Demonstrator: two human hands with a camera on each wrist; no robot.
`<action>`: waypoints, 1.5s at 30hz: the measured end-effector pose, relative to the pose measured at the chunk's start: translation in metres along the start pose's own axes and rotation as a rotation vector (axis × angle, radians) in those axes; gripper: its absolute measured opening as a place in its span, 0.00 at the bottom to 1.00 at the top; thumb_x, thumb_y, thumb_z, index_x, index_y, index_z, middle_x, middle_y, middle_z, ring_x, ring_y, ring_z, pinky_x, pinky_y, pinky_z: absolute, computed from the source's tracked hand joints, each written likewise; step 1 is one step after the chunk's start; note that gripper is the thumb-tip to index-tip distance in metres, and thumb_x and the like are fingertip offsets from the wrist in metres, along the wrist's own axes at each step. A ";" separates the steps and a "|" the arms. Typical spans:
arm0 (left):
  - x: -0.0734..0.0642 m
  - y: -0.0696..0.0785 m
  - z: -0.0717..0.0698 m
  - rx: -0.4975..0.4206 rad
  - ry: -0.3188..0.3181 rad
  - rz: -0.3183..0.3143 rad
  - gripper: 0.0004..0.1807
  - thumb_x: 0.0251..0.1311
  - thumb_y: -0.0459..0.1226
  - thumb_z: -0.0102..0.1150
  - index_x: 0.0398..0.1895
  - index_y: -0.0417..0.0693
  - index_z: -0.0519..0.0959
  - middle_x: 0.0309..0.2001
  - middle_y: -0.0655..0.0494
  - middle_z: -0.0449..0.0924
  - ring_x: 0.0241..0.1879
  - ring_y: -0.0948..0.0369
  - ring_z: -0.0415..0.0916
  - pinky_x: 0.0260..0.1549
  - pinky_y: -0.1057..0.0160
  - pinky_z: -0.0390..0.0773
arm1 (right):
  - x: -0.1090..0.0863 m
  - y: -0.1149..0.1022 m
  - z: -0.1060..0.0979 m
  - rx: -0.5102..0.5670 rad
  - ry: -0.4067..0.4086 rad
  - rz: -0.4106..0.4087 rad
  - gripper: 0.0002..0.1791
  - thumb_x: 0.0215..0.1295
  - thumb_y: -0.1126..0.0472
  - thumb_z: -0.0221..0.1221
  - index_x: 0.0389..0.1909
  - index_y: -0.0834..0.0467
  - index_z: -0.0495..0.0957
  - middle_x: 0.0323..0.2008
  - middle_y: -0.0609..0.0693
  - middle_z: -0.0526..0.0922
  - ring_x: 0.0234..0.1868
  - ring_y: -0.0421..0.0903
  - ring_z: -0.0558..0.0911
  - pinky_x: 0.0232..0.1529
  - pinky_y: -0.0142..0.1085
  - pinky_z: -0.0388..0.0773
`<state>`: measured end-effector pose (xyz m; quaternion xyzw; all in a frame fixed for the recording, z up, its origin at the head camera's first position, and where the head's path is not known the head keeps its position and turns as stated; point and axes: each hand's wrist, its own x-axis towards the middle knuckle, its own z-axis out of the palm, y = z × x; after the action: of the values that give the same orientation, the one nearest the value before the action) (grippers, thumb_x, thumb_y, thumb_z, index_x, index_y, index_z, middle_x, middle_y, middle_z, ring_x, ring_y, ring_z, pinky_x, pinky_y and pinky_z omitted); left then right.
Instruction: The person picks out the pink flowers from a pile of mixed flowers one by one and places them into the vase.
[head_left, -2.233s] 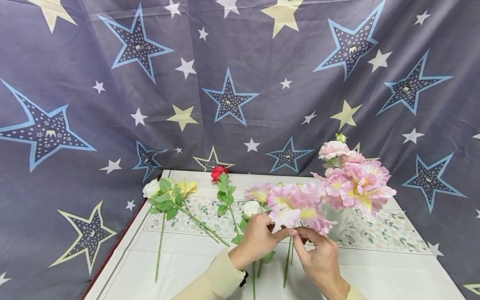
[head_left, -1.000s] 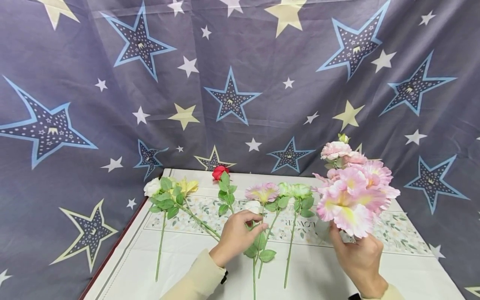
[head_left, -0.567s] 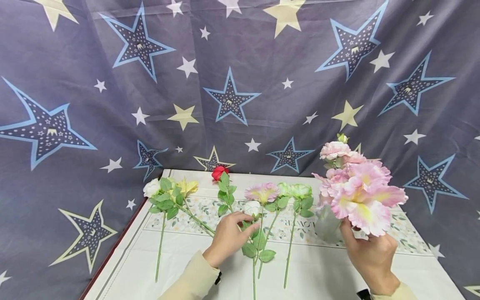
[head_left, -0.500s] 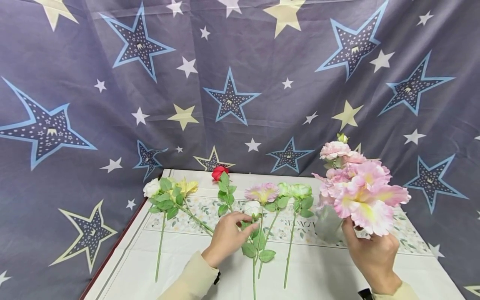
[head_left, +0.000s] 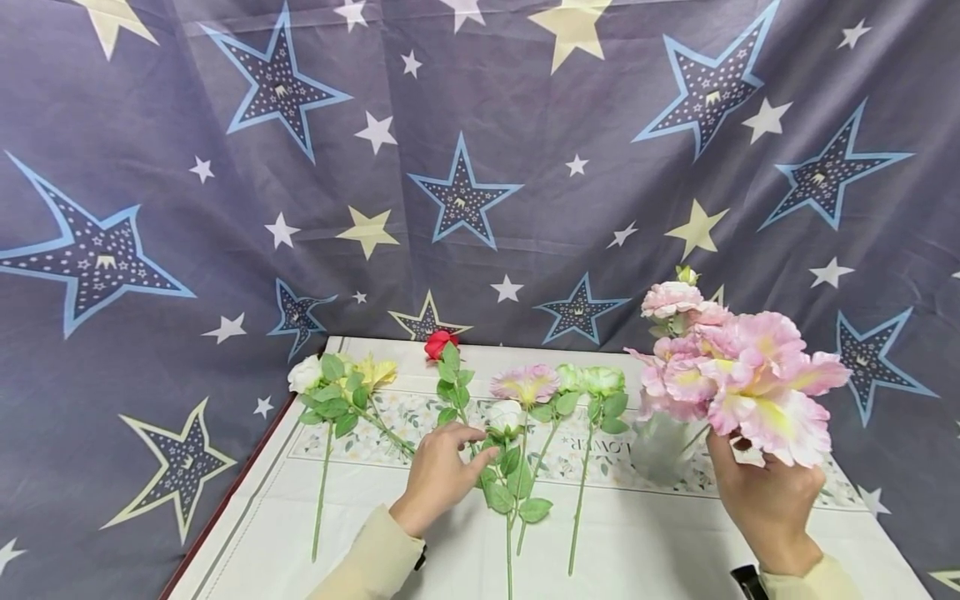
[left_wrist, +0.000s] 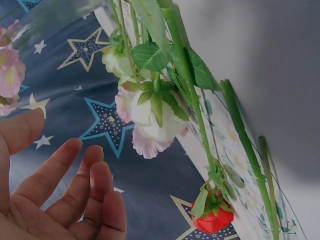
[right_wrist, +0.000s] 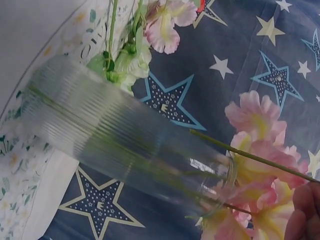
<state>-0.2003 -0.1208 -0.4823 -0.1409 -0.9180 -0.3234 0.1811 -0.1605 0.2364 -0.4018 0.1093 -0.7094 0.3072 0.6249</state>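
Note:
My right hand [head_left: 776, 504] pinches a large pink-and-yellow artificial flower [head_left: 780, 387] just under its bloom. Its bare green stem [right_wrist: 260, 159] slants toward a ribbed clear vase [right_wrist: 110, 130], and the cut end overlaps the glass near the mouth in the right wrist view. Several pink flowers [head_left: 671, 302] stand in that vase, partly hidden behind the held bloom. Fingers relaxed and holding nothing, my left hand [head_left: 442, 471] hovers beside a white rose [head_left: 504, 415] lying on the table; its fingers also spread empty in the left wrist view.
On the table lie a red rose [head_left: 440, 345], a yellow flower [head_left: 375, 372], another white rose [head_left: 304, 375], a pink flower [head_left: 525, 385] and green blooms [head_left: 602, 381]. A floral runner [head_left: 813, 467] crosses the white cloth. Behind hangs a star-patterned curtain [head_left: 525, 108].
Both hands were together at the pink flower; they have parted. My right hand has carried it rightward to the vase, while my left hand let go and drew back left.

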 end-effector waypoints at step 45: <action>-0.007 -0.001 0.001 0.001 0.006 0.010 0.13 0.57 0.48 0.75 0.43 0.55 0.89 0.43 0.59 0.88 0.42 0.57 0.83 0.44 0.52 0.80 | 0.023 0.019 0.008 -0.040 -0.009 0.044 0.25 0.60 0.58 0.63 0.54 0.70 0.80 0.47 0.70 0.83 0.54 0.68 0.79 0.65 0.43 0.70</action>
<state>-0.1947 -0.1223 -0.4863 -0.1444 -0.9169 -0.3227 0.1854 -0.1820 0.2523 -0.3864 0.0824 -0.7206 0.3060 0.6168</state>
